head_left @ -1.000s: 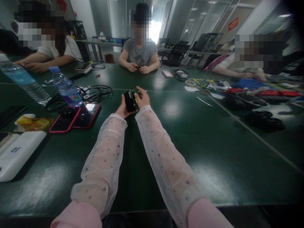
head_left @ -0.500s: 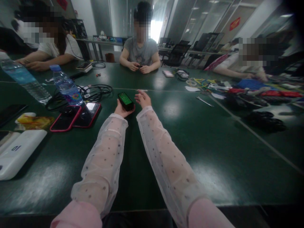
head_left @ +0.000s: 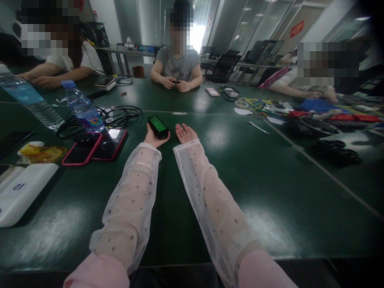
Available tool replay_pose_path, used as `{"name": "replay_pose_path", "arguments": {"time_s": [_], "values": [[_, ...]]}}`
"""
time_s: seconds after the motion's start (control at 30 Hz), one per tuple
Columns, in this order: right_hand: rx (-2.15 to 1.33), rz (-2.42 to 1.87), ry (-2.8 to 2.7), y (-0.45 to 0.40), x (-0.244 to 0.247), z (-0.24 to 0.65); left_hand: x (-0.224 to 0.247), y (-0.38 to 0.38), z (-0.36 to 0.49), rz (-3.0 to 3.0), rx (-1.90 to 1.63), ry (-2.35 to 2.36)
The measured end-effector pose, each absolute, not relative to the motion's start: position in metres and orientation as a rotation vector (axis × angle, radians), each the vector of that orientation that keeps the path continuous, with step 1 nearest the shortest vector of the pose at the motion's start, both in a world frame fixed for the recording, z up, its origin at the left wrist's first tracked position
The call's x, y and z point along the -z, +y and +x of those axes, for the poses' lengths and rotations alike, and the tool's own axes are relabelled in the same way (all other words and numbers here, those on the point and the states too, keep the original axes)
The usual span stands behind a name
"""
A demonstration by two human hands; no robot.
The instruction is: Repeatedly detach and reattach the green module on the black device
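Note:
A small black device with a lit green screen point(head_left: 158, 125) rests in my left hand point(head_left: 154, 138), whose fingers and thumb hold it from below and at the sides. Just to the right of it, my right hand point(head_left: 185, 133) is palm up with its fingers spread and nothing in it. A narrow gap separates the two hands above the dark green table point(head_left: 228, 172). Sheer white dotted sleeves cover both forearms.
Left of my hands are two red-edged phones point(head_left: 109, 145), a bottle point(head_left: 82, 108), a larger bottle point(head_left: 33, 100), black cables point(head_left: 126, 114) and a white power bank point(head_left: 27, 194). A wrench point(head_left: 258, 127) lies right. Three people sit around the table, one opposite.
My right hand has turned palm up, its fingers opening out, and has shifted slightly right and down. The left hand still holds the device in nearly the same place.

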State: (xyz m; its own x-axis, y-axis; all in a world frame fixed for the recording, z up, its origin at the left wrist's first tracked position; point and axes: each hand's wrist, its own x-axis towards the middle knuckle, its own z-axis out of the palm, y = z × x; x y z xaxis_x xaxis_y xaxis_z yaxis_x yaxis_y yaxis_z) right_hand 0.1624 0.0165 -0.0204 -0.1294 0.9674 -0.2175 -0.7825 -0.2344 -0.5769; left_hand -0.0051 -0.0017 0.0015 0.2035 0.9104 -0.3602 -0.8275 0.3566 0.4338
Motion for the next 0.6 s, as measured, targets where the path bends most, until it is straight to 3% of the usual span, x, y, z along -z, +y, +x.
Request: {"name": "replay_pose_path", "arguments": {"time_s": [0.6], "values": [[-1.663, -0.747, -0.538, 0.0217, 0.0217, 0.156, -0.0046, -0.0008, 0.0037, 0.397, -1.137, 0.747]]}}
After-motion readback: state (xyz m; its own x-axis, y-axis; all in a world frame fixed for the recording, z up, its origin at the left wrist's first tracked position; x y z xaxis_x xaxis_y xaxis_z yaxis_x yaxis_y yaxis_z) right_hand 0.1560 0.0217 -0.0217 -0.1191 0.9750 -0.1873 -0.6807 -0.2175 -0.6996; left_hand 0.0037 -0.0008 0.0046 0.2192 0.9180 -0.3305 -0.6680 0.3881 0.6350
